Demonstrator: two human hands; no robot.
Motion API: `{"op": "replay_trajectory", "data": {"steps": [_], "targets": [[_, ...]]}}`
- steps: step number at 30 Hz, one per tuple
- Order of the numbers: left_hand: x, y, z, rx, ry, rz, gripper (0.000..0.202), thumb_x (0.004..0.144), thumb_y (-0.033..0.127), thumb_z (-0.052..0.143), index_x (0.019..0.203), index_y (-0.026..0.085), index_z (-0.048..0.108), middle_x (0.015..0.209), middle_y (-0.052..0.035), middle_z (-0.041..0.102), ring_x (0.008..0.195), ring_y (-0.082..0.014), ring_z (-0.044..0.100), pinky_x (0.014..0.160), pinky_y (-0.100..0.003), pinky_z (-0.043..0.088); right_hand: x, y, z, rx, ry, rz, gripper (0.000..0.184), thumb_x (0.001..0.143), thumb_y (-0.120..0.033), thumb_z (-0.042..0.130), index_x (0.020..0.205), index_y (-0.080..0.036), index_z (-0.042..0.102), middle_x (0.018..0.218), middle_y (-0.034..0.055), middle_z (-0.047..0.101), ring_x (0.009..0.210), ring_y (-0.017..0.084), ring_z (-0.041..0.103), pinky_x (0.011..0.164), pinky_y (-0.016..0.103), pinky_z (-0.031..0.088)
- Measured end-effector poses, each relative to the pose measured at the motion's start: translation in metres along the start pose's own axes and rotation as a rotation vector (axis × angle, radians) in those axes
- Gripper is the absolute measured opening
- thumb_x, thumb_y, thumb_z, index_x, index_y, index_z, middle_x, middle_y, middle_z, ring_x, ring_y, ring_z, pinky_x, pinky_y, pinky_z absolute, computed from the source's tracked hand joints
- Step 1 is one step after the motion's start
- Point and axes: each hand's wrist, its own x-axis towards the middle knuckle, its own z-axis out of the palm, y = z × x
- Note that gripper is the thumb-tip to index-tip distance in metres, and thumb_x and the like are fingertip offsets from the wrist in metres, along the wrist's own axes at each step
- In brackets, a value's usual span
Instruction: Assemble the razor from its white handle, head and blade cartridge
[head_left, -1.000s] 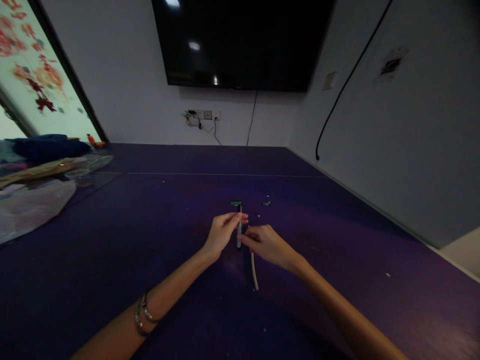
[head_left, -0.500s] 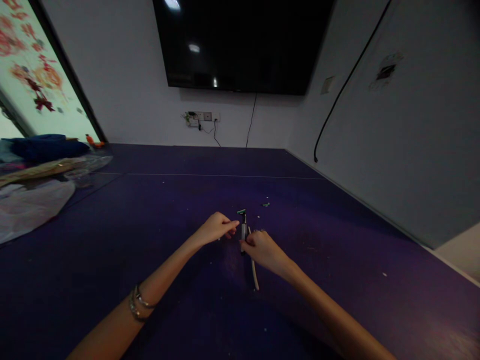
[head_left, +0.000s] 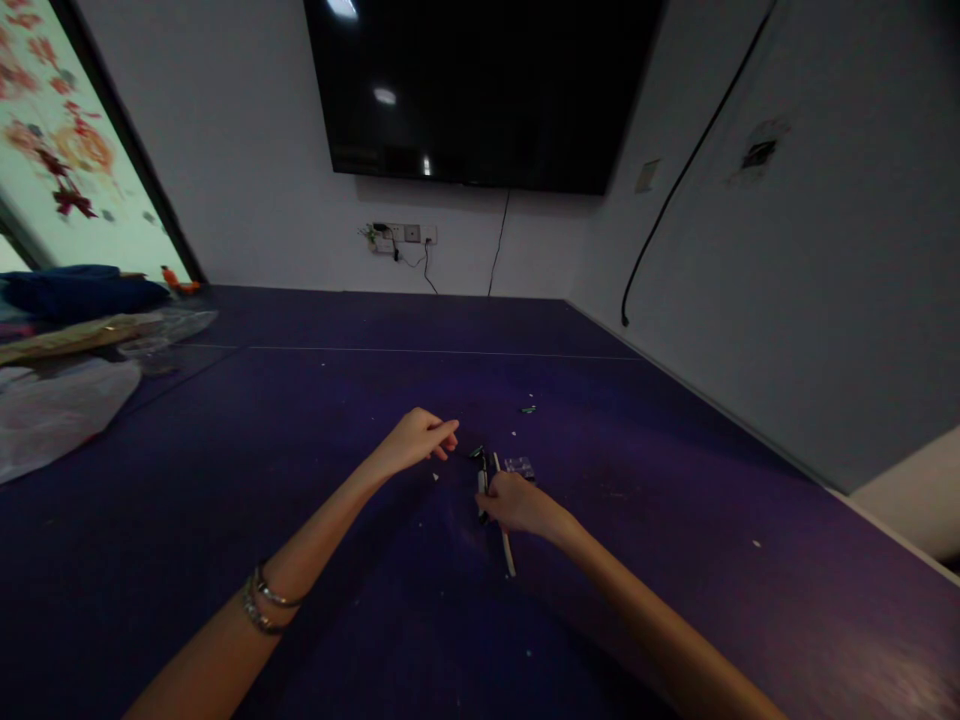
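My right hand is closed around the handle of a razor, pale in the middle and dark at the ends, its head pointing up and away. My left hand is just left of the razor's head, with thumb and fingers pinched together. Whether anything small sits in that pinch I cannot make out. A thin whitish stick passes beneath my right hand. Behind the same hand lies a small clear plastic piece. Farther off is a small green and dark strip.
Tiny white scraps dot the purple surface. At the left edge lie a white plastic bag and dark blue cloth. A large black screen hangs on the wall, and a black cable runs down the right wall.
My left hand has moved up and left, away from the razor. The right hand has lowered slightly with the razor, and the clear plastic piece now shows behind it.
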Motion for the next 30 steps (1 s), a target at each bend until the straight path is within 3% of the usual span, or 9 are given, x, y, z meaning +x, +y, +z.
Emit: {"op": "replay_trajectory", "data": {"steps": [11, 16, 21, 25, 30], "targets": [[0.001, 0.003, 0.0, 0.05, -0.051, -0.061, 0.042, 0.081, 0.046, 0.046, 0.074, 0.01, 0.067, 0.08, -0.0117, 0.07, 0.063, -0.0165, 0.066, 0.052, -0.022, 0.041, 0.004, -0.006, -0.002, -0.077, -0.051, 0.047, 0.027, 0.077, -0.023, 0.049, 0.055, -0.013, 0.06, 0.05, 0.007, 0.061, 0.045, 0.013, 0.056, 0.042, 0.019, 0.036], [0.0, 0.004, 0.0, 0.05, -0.05, -0.066, 0.042, 0.082, 0.046, 0.045, 0.075, 0.01, 0.066, 0.081, -0.0119, 0.07, 0.063, -0.0162, 0.066, 0.051, -0.022, 0.041, 0.005, 0.001, -0.012, -0.039, -0.027, 0.004, 0.037, 0.082, -0.032, 0.045, 0.054, -0.013, 0.06, 0.048, 0.0049, 0.059, 0.042, 0.011, 0.054, 0.041, 0.018, 0.037], [0.003, 0.0, -0.002, 0.045, -0.039, -0.056, 0.042, 0.082, 0.046, 0.046, 0.074, 0.01, 0.066, 0.078, -0.0115, 0.07, 0.061, -0.0159, 0.065, 0.052, -0.023, 0.042, 0.018, 0.042, -0.052, -0.022, 0.215, -0.077, 0.032, 0.082, -0.032, 0.046, 0.067, -0.013, 0.067, 0.053, 0.0029, 0.064, 0.042, 0.011, 0.056, 0.042, 0.019, 0.039], [0.004, -0.002, -0.001, 0.048, -0.036, -0.04, 0.041, 0.081, 0.045, 0.046, 0.075, 0.01, 0.066, 0.079, -0.0115, 0.07, 0.063, -0.0164, 0.066, 0.052, -0.023, 0.043, 0.039, 0.089, -0.086, -0.097, 0.391, -0.058, 0.025, 0.079, -0.023, 0.048, 0.088, -0.014, 0.07, 0.081, 0.0069, 0.07, 0.07, 0.017, 0.065, 0.062, 0.022, 0.046], [0.003, -0.002, 0.003, 0.082, -0.026, -0.033, 0.038, 0.082, 0.041, 0.047, 0.073, 0.01, 0.066, 0.075, -0.0111, 0.07, 0.062, -0.0162, 0.066, 0.052, -0.023, 0.044, 0.066, 0.138, -0.097, -0.19, 0.477, -0.003, 0.032, 0.078, -0.015, 0.048, 0.103, -0.015, 0.067, 0.103, 0.0102, 0.067, 0.09, 0.02, 0.062, 0.079, 0.027, 0.045]]}}
